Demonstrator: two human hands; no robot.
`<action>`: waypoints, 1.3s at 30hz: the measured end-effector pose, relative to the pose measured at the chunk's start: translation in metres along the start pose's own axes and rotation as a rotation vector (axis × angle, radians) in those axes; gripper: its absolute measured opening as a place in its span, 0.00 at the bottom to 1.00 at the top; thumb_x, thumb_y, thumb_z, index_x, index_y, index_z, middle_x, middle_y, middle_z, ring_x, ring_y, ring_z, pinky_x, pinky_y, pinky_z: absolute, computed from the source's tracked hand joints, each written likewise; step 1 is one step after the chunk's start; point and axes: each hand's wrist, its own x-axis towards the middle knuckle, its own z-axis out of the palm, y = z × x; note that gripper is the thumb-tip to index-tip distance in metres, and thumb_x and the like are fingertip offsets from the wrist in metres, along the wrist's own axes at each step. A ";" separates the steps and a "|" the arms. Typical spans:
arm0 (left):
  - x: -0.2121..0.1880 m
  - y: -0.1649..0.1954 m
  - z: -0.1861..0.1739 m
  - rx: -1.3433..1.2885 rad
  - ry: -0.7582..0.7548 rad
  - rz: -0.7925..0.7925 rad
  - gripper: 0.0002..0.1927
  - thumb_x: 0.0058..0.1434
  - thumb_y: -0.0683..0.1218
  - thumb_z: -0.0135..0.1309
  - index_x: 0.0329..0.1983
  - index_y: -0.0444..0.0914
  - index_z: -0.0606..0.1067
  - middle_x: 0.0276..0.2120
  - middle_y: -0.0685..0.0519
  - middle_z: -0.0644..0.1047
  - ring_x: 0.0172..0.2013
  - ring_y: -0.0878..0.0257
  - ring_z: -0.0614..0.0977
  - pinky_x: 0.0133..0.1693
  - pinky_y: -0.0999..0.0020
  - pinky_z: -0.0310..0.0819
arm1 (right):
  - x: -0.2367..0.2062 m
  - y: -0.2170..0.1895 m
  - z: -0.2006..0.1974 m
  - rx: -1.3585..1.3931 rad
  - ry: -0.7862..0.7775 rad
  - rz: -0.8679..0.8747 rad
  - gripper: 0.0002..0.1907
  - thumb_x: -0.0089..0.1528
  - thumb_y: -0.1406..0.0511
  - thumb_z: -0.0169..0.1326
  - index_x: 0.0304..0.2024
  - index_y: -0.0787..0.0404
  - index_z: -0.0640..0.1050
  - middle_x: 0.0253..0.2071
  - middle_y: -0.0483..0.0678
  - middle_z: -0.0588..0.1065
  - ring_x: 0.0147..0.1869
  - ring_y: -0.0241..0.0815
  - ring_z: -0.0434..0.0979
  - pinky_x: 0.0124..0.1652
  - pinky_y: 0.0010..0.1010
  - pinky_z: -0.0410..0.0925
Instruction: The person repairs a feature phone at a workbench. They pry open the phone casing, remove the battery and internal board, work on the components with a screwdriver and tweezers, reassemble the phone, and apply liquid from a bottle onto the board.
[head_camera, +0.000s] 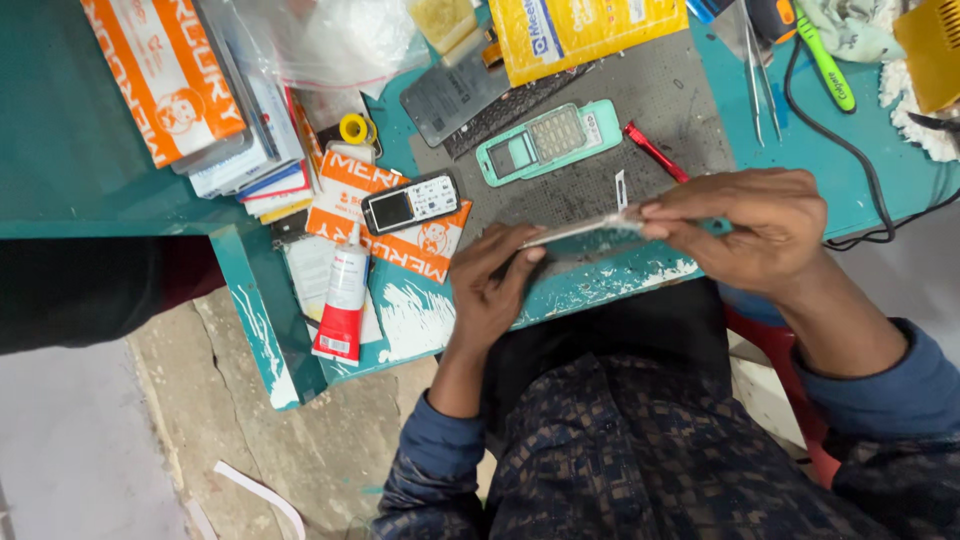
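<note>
My left hand and my right hand hold one thin, flat, pale phone part edge-on between them, just above the front edge of the teal bench. The left fingers pinch its left end; the right fingers grip its right end. Beyond the hands, on a dark grey work mat, lies a mint-green keypad phone housing with a red-handled tool beside it. A small white blade lies near my right fingertips.
A black keypad phone rests on an orange-and-white packet. A white glue tube with a red end, stacked boxes, a yellow packet, tweezers, a green-handled tool and a black cable crowd the bench.
</note>
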 end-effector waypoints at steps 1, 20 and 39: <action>-0.003 -0.002 0.001 -0.042 0.007 -0.002 0.10 0.67 0.38 0.61 0.50 0.31 0.79 0.40 0.48 0.82 0.36 0.62 0.79 0.39 0.70 0.72 | 0.002 -0.005 0.000 -0.004 0.006 0.001 0.13 0.56 0.71 0.67 0.42 0.72 0.81 0.39 0.57 0.81 0.39 0.45 0.85 0.37 0.28 0.77; -0.002 0.002 -0.022 0.011 -0.029 0.085 0.11 0.67 0.41 0.62 0.50 0.33 0.80 0.41 0.48 0.83 0.42 0.60 0.82 0.46 0.67 0.75 | 0.000 -0.023 0.017 0.343 0.020 0.082 0.20 0.60 0.69 0.64 0.52 0.70 0.76 0.47 0.58 0.79 0.50 0.47 0.83 0.49 0.34 0.77; 0.009 0.037 -0.034 -0.150 0.135 -0.151 0.21 0.59 0.34 0.65 0.56 0.29 0.76 0.46 0.51 0.83 0.38 0.72 0.81 0.40 0.77 0.77 | -0.033 0.011 0.053 0.147 0.078 0.180 0.13 0.63 0.72 0.65 0.49 0.69 0.78 0.42 0.54 0.81 0.42 0.37 0.82 0.40 0.26 0.74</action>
